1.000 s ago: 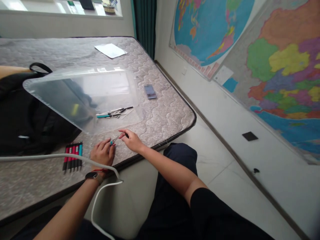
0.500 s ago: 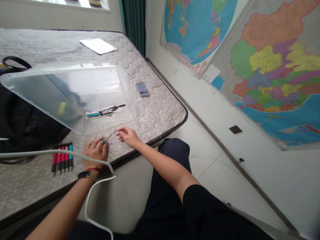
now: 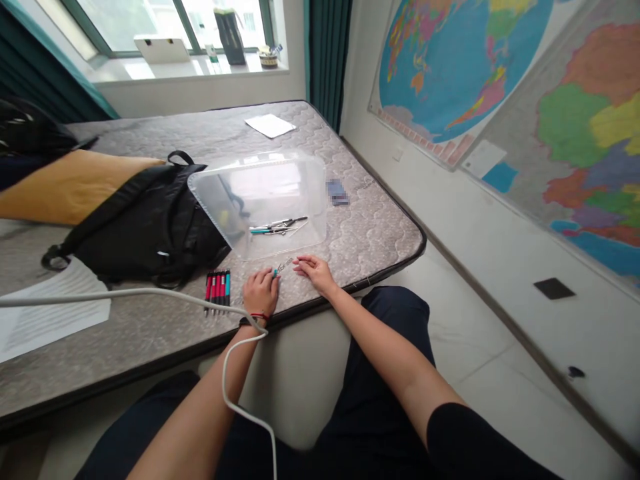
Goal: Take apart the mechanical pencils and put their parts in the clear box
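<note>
On the mattress (image 3: 380, 233), near its front edge, my left hand (image 3: 260, 292) rests palm down with its fingers curled. A small teal pen part (image 3: 275, 273) shows at its fingertips. My right hand (image 3: 315, 272) is just to the right, thumb and fingers pinched together; whatever they hold is too small to make out. Between the hands is a strip of dark, letter-like marks. Left of my left hand lies a row of red and teal pens (image 3: 217, 292) with black parts. Behind the hands, a clear plastic bin (image 3: 210, 193) on its side holds loose pen parts (image 3: 277, 227).
A black backpack (image 3: 145, 230) and a yellow cushion (image 3: 80, 187) are at the left, with printed paper (image 3: 60, 313) nearer me. A white cable (image 3: 165, 293) crosses in front of my left wrist. A blurred dark rectangle (image 3: 337, 192) lies right of the bin.
The view has tilted up and turned left, so the window, cushion and printed paper now show. Both hands remain at the same spot on the mattress, close together.
</note>
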The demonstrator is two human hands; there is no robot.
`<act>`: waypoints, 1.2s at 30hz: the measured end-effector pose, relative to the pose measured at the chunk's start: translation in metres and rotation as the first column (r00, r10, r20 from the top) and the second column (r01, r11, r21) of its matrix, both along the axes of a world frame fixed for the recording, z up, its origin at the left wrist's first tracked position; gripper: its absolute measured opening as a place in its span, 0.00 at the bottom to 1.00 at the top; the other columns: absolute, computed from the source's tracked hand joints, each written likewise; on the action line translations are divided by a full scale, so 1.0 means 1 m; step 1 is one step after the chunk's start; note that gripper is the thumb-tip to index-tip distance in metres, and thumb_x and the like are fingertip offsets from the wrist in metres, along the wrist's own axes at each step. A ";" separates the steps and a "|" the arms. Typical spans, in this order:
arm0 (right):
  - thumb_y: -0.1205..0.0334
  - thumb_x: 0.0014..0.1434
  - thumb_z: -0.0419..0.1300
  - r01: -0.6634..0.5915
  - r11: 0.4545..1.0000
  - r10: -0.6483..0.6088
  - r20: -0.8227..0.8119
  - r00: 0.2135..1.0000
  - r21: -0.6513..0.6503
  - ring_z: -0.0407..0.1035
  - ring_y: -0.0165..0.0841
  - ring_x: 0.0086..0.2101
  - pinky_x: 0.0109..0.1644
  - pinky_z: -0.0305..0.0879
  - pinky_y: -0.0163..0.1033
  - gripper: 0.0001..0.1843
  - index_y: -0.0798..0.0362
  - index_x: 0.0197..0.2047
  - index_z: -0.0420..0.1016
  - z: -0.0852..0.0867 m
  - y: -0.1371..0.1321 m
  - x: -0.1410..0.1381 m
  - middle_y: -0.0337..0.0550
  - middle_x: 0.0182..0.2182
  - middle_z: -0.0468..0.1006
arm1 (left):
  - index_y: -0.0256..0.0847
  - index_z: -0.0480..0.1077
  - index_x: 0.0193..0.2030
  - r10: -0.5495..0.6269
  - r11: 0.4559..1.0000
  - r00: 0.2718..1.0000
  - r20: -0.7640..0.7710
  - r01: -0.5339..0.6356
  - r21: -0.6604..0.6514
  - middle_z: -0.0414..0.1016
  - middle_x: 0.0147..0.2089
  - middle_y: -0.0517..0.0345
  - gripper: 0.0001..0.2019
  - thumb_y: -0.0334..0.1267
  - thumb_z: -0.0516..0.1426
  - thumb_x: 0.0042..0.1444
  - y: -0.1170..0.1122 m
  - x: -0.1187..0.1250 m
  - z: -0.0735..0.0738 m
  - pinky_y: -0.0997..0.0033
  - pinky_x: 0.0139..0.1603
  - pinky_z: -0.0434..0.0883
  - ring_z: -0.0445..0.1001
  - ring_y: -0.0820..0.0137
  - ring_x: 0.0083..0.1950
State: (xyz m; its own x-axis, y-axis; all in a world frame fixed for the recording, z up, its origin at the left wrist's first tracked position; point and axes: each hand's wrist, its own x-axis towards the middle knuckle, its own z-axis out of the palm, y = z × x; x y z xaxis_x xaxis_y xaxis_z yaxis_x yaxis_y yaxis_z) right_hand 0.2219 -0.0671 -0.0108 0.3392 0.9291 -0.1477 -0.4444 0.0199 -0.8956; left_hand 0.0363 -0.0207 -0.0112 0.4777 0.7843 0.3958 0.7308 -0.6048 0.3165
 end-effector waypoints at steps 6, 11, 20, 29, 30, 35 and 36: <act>0.53 0.51 0.69 -0.009 0.999 0.008 0.009 1.000 0.043 0.76 0.31 0.41 0.40 0.70 0.32 0.17 0.50 0.39 0.70 0.038 -0.015 -0.006 0.45 0.43 0.83 | 0.42 0.74 0.50 0.012 1.000 1.000 -0.004 -0.012 -0.004 0.75 0.56 0.50 0.16 0.46 0.49 0.67 -0.001 -0.001 0.001 0.56 0.53 0.64 0.68 0.55 0.57; 0.53 0.55 0.66 -0.057 0.989 0.038 0.141 0.989 0.133 0.76 0.32 0.42 0.43 0.72 0.36 0.14 0.48 0.39 0.69 0.079 -0.018 -0.012 0.42 0.45 0.83 | 0.42 0.74 0.51 0.012 1.000 1.000 -0.013 -0.012 -0.013 0.75 0.56 0.50 0.17 0.46 0.49 0.68 -0.001 -0.003 0.003 0.56 0.53 0.64 0.67 0.56 0.58; 0.55 0.56 0.65 0.019 0.983 -0.078 0.320 0.944 0.183 0.76 0.36 0.42 0.41 0.75 0.39 0.12 0.51 0.41 0.74 0.103 -0.008 -0.023 0.46 0.45 0.82 | 0.44 0.75 0.46 0.006 1.000 0.998 0.061 -0.008 0.026 0.76 0.54 0.51 0.13 0.43 0.51 0.67 0.000 -0.005 -0.001 0.55 0.51 0.66 0.69 0.56 0.55; 0.56 0.55 0.67 0.007 0.984 -0.078 0.397 0.914 0.178 0.76 0.36 0.40 0.41 0.76 0.41 0.13 0.53 0.41 0.76 0.101 -0.001 -0.023 0.47 0.43 0.82 | 0.43 0.75 0.46 0.013 1.000 0.994 0.108 -0.016 0.025 0.76 0.53 0.50 0.13 0.44 0.50 0.67 0.002 -0.007 -0.002 0.54 0.51 0.66 0.69 0.57 0.54; 0.56 0.55 0.67 -0.003 0.985 -0.069 0.411 0.909 0.174 0.76 0.36 0.41 0.41 0.76 0.41 0.13 0.53 0.41 0.76 0.100 -0.001 -0.023 0.47 0.43 0.82 | 0.43 0.75 0.46 0.013 1.000 0.993 0.116 -0.016 0.025 0.76 0.52 0.50 0.13 0.44 0.51 0.67 0.002 -0.008 -0.002 0.55 0.51 0.66 0.70 0.57 0.54; 0.55 0.56 0.66 -0.051 0.984 -0.034 0.464 0.885 0.168 0.76 0.36 0.41 0.43 0.76 0.42 0.13 0.52 0.43 0.77 0.096 0.002 -0.023 0.47 0.44 0.81 | 0.44 0.75 0.46 0.015 0.999 0.988 0.154 -0.019 0.027 0.77 0.51 0.50 0.12 0.44 0.52 0.66 0.002 -0.008 -0.004 0.55 0.51 0.66 0.70 0.58 0.54; 0.55 0.56 0.66 -0.059 0.984 -0.028 0.474 0.880 0.167 0.76 0.36 0.41 0.43 0.76 0.42 0.13 0.52 0.43 0.78 0.096 0.003 -0.023 0.47 0.45 0.81 | 0.44 0.75 0.45 0.015 0.999 0.988 0.156 -0.019 0.028 0.77 0.51 0.50 0.12 0.44 0.52 0.66 0.002 -0.008 -0.004 0.55 0.51 0.66 0.70 0.58 0.54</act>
